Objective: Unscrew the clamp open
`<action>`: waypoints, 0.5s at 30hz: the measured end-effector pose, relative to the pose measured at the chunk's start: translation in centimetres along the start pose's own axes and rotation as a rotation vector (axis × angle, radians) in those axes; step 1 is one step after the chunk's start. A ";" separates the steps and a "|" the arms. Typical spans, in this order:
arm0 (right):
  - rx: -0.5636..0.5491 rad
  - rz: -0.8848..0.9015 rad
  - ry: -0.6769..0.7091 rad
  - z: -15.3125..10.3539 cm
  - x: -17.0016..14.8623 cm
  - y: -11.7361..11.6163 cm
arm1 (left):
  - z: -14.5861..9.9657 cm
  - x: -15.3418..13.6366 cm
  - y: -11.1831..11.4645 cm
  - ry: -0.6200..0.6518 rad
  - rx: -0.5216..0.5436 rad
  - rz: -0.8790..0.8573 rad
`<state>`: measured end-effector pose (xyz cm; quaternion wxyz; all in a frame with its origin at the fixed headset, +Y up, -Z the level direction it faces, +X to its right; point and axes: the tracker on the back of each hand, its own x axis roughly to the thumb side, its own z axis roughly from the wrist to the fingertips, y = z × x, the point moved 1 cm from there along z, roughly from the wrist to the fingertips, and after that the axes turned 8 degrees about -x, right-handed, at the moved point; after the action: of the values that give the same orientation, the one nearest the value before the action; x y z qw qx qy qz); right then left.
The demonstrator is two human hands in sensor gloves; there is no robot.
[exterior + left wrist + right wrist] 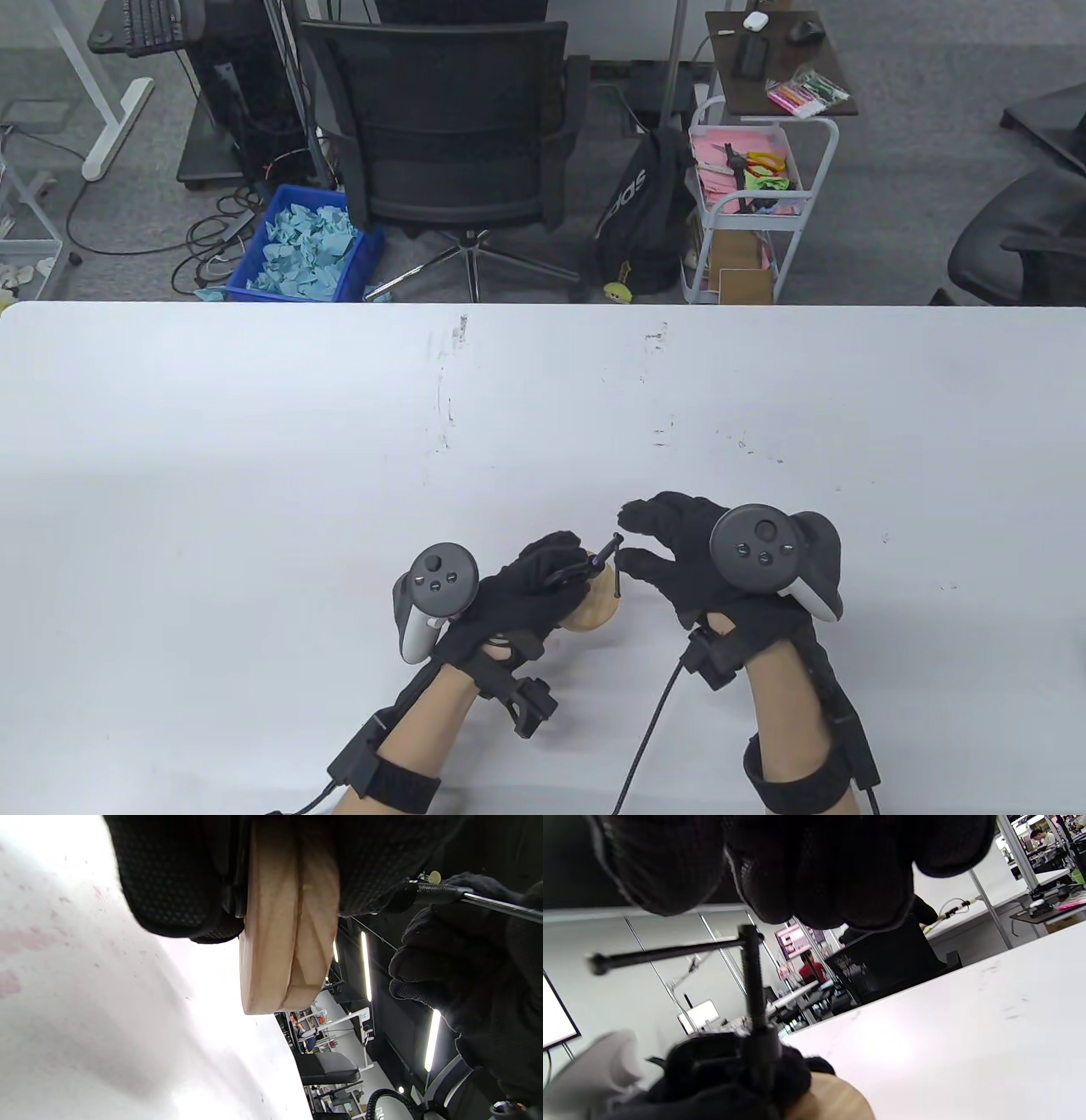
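The clamp is a small black screw clamp and it sits near the 6 o'clock edge of the white table, a little right of the middle. Its frame is closed over two round wooden discs that are pressed flat against each other. The left hand holds this bundle: the gloved fingers wrap around the clamp frame and the top part of the discs, and the lower disc edge shows under the palm in the table view.

The threaded screw comes out of the frame toward 1 o'clock in the table view. A thin sliding bar handle crosses through its end.

The right hand is just beside the handle, at 3 o'clock from the clamp. Its fingers are spread and half curled, and the thumb tip is very near one end of the bar. In the right wrist view the fingertips hang above the bar with a gap, so this hand grips nothing.
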<state>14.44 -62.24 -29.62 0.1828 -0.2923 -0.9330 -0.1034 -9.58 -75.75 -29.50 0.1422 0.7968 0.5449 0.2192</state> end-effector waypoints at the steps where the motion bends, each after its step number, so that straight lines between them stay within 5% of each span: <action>1: 0.004 -0.002 0.008 0.1 0.1 -0.1 | 0.1 0.0 0.1 0.001 -0.007 0.000; 15: -0.020 -0.036 0.102 0.1 1.8 -0.9 | 0.0 0.3 0.5 0.012 -0.036 -0.036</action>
<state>12.52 -62.03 -29.04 0.2254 -0.2717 -0.9265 -0.1305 -9.10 -75.69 -29.25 0.1572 0.7828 0.5561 0.2309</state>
